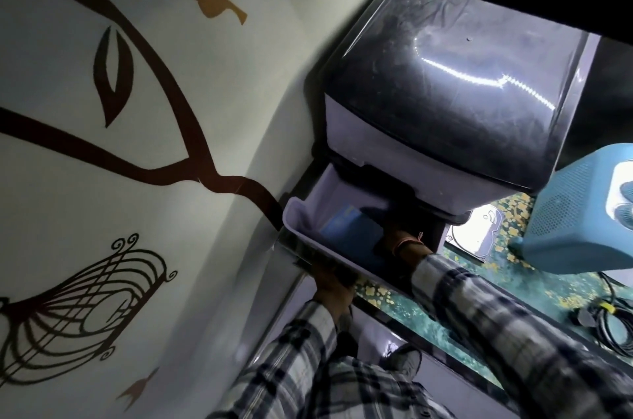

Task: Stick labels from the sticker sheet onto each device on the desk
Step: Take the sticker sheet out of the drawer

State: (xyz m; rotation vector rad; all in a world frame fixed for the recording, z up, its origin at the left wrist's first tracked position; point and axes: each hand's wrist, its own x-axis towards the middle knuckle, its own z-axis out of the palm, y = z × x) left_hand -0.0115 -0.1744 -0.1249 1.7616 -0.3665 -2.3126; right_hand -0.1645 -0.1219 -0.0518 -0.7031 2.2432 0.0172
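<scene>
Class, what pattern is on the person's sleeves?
Plaid check, grey, white and dark, on the sleeves; head view shows it.

A large printer with a glossy black lid and pale grey body (445,103) fills the upper right of the frame, its pale grey paper tray (308,220) pulled open toward lower left. A teal box-shaped device with a perforated side panel (575,213) stands at the right edge on the green floral-patterned desk surface (445,312).

black printer (455,83), plaid sleeve (496,316), teal speaker (575,209)
</scene>
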